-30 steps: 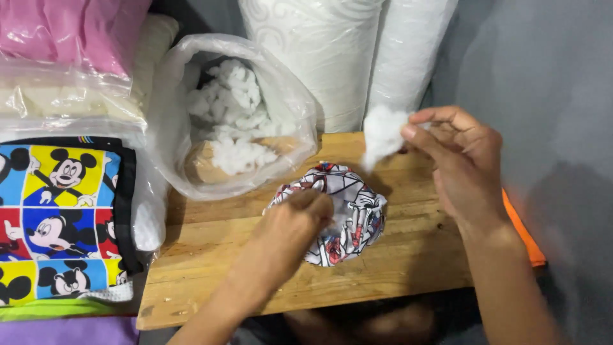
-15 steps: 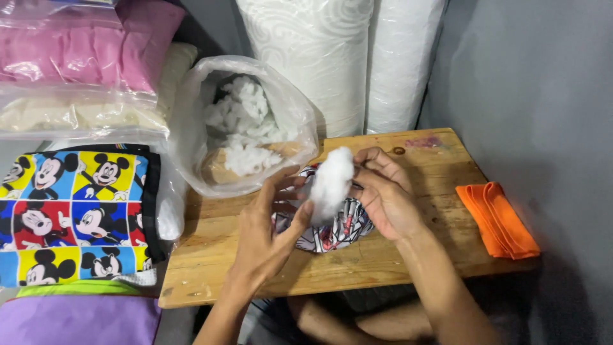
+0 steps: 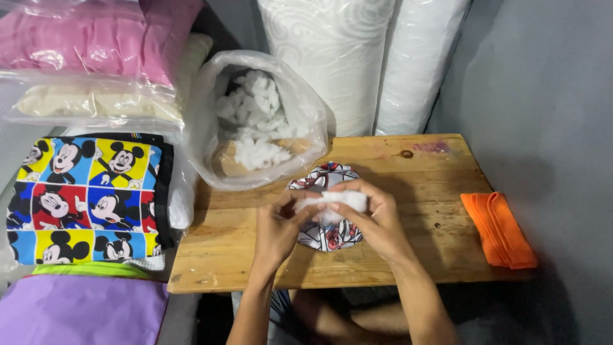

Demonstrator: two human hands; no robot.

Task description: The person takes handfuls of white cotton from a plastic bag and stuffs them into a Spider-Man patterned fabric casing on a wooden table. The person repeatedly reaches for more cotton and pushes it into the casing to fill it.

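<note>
A small printed fabric pouch [image 3: 327, 233] in red, white and black lies on a low wooden table [image 3: 421, 191]. Both hands meet over it. My left hand [image 3: 279, 227] grips the pouch's left edge. My right hand [image 3: 377, 220] presses a white wad of stuffing [image 3: 332, 202] down at the pouch's top. Behind them, at the table's back left, a clear plastic bag [image 3: 300, 108] stands open with more white stuffing [image 3: 252, 121] inside.
An orange folded cloth [image 3: 499, 230] hangs over the table's right edge. Left of the table lie a cartoon-print cushion [image 3: 89, 195], bagged pink and cream cushions [image 3: 83, 64] and purple fabric [image 3: 76, 313]. White rolls [image 3: 332, 57] lean behind; a grey wall stands on the right.
My right hand brought the white wad from up beside the bag down onto the pouch. Both hands have closed in around it and the wad is now squeezed smaller.
</note>
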